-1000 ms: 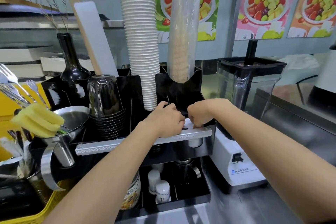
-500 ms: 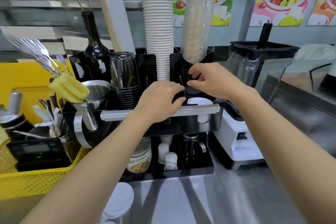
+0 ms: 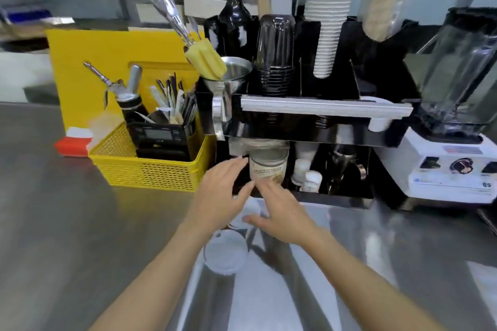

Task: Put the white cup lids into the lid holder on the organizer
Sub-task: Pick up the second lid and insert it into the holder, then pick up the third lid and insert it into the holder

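Observation:
A white cup lid [image 3: 225,252] lies on the steel counter in front of the black organizer [image 3: 301,131]. More white lids [image 3: 251,209] show between my two hands, partly hidden and blurred. My left hand [image 3: 222,197] hovers over them with fingers spread, just left of a labelled can. My right hand [image 3: 282,212] is beside it, fingers apart, low over the same lids. Neither hand clearly holds anything. At the organizer's right end, white lids [image 3: 379,122] sit in the lid holder under a grey rail.
A yellow mesh basket [image 3: 150,166] with tools stands left of the organizer. A white-based blender [image 3: 454,126] stands to the right. Tall white cup stacks [image 3: 326,16], dark cups and a bottle rise from the organizer. A can [image 3: 267,166] and small shakers sit in its lower shelf.
Both hands have dropped from the lid holder at the organizer's top down to the counter in front, over the loose lids. The view has tilted downward.

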Available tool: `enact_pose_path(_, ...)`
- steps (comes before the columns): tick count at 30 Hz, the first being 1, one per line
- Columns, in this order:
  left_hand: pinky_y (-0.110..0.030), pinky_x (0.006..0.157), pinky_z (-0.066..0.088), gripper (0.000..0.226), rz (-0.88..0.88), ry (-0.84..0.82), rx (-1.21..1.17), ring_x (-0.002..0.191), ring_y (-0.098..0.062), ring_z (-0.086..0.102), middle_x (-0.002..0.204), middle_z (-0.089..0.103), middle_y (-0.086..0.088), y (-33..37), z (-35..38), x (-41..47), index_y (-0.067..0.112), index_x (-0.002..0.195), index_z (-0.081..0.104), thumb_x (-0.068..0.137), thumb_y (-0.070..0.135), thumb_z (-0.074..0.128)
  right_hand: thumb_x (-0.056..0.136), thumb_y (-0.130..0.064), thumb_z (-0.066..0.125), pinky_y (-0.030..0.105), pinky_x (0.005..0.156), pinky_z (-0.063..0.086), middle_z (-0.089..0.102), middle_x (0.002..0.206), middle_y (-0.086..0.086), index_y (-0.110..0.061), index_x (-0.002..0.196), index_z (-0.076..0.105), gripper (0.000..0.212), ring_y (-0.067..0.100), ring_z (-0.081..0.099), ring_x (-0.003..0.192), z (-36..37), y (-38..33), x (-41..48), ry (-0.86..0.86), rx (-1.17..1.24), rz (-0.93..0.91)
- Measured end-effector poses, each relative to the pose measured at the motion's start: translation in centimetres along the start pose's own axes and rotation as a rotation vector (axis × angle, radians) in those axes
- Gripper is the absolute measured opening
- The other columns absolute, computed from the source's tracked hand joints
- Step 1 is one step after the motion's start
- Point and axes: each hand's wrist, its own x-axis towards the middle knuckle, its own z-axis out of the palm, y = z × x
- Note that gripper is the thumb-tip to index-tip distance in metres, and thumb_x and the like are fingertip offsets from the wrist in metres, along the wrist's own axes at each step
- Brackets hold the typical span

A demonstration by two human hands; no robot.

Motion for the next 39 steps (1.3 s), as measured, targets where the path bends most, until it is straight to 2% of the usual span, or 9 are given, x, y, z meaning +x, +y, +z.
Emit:
enact_pose_path(3,-0.030,0.105,0.030,0.057,-0.152,-0.122,-0.024,0.129,-0.019,0.042,0.140,0.049,-0.002,-2.6,1.5,-3.7,0.019,0.135,0.041,0.087,0.050,0.042,0.080,-0.050,0.061,0.036,0.112,0.022,0.023,0.153,0.007,-0.012,0.146,0.014,0.089,0.023,0.024,0.139,4.7,-1.0,-0.7,-0.150,0.039,0.073)
enact_pose_path(7,-0.030,0.096,0.034,0.048,-0.325,-0.206,-0.097,0.119,-0.023,0.048,0.130,0.055,-0.003,-4.4,2.7,-7.8,0.022,0.132,0.042,0.088,0.037,0.052,0.077,-0.053,0.062,0.040,0.107,0.029,0.033,0.148,0.008,-0.011,0.144,0.018,0.090,0.026,0.033,0.132,8.7,-2.0,-1.4,-0.225,0.003,0.148)
enact_pose_path(12,-0.029,0.105,0.029,0.052,-0.432,-0.317,-0.124,0.127,-0.019,0.042,0.139,0.048,-0.001,-5.1,4.6,-10.9,0.022,0.137,0.037,0.089,0.039,0.050,0.078,-0.050,0.045,0.036,0.087,0.039,0.055,0.118,0.005,-0.016,0.118,0.044,0.053,0.026,0.049,0.107,11.4,-2.3,-1.7,-0.065,-0.075,0.141)
enact_pose_path(16,-0.027,0.104,0.028,0.051,-0.473,-0.303,-0.213,0.127,-0.018,0.041,0.140,0.046,-0.001,-4.7,4.6,-11.2,0.020,0.137,0.037,0.090,0.033,0.051,0.078,-0.045,0.050,0.032,0.089,0.038,0.054,0.119,0.005,-0.015,0.121,0.044,0.053,0.024,0.047,0.106,11.5,-2.4,-1.7,-0.066,-0.043,0.132)
enact_pose_path(19,-0.023,0.090,0.035,0.040,-0.493,-0.233,-0.312,0.109,-0.012,0.047,0.128,0.054,-0.002,-4.2,4.1,-10.3,0.017,0.127,0.046,0.089,0.027,0.054,0.073,-0.044,0.063,0.032,0.094,0.037,0.048,0.127,0.003,-0.017,0.128,0.039,0.065,0.022,0.043,0.112,9.7,-2.2,-1.8,-0.128,0.085,0.139)
enact_pose_path(24,-0.019,0.070,0.048,0.032,-0.724,-0.164,-0.667,0.084,-0.009,0.059,0.094,0.060,0.003,-2.7,2.9,-7.0,0.009,0.116,0.053,0.086,0.015,0.062,0.074,-0.033,0.069,0.030,0.106,0.027,0.038,0.139,0.003,-0.016,0.136,0.031,0.074,0.021,0.031,0.128,4.7,-1.0,-1.8,-0.148,0.140,0.086)
enact_pose_path(28,-0.045,0.069,0.060,0.013,-0.775,-0.147,-0.902,0.076,-0.020,0.064,0.087,0.062,-0.006,0.2,1.6,-3.8,0.013,0.095,0.059,0.084,0.008,0.063,0.073,-0.029,0.070,0.031,0.105,0.028,0.038,0.136,-0.001,-0.021,0.133,0.033,0.071,0.017,0.030,0.125,0.3,-0.3,-2.0,-0.068,0.144,0.064)
enact_pose_path(34,-0.032,0.055,0.059,0.012,-0.636,-0.080,-1.065,0.082,-0.022,0.064,0.093,0.061,-0.012,6.1,-0.3,0.9,0.013,0.096,0.057,0.086,0.007,0.060,0.075,-0.032,0.070,0.028,0.109,0.022,0.038,0.139,-0.002,-0.018,0.136,0.032,0.073,0.015,0.029,0.129,-7.2,1.0,-3.1,0.189,0.017,-0.018)
enact_pose_path(39,-0.033,0.053,0.059,0.013,-0.566,0.070,-1.179,0.083,-0.028,0.065,0.098,0.061,-0.016,11.9,-0.8,4.8,0.015,0.094,0.054,0.086,0.006,0.060,0.071,-0.051,0.062,0.036,0.103,0.033,0.046,0.135,0.003,-0.016,0.132,0.038,0.075,0.021,0.039,0.124,-12.0,2.4,-3.6,0.453,-0.055,0.014)
